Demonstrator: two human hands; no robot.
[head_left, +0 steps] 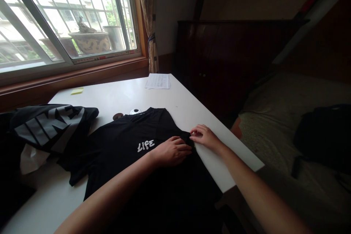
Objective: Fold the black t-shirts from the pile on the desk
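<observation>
A black T-shirt (123, 131) with white lettering on the chest lies spread on a white table, its collar away from me. My left hand (174, 150) rests palm down on the shirt near its right side, fingers stretched out toward the edge; its thumb is hidden. Beside it, my right hand (204, 137) pinches the black cloth at the shirt's right edge, around the sleeve, between thumb and fingers. The right sleeve looks folded in, though the dark cloth hides the detail.
A dark Nike-printed garment (52, 128) lies left on the white table (186, 108). Papers (157, 81), a yellow notepad (77, 90), a brown round object (117, 116) and a white round one (135, 111) sit farther back. A barred window (90, 14) is behind; a bed (274, 117) stands right.
</observation>
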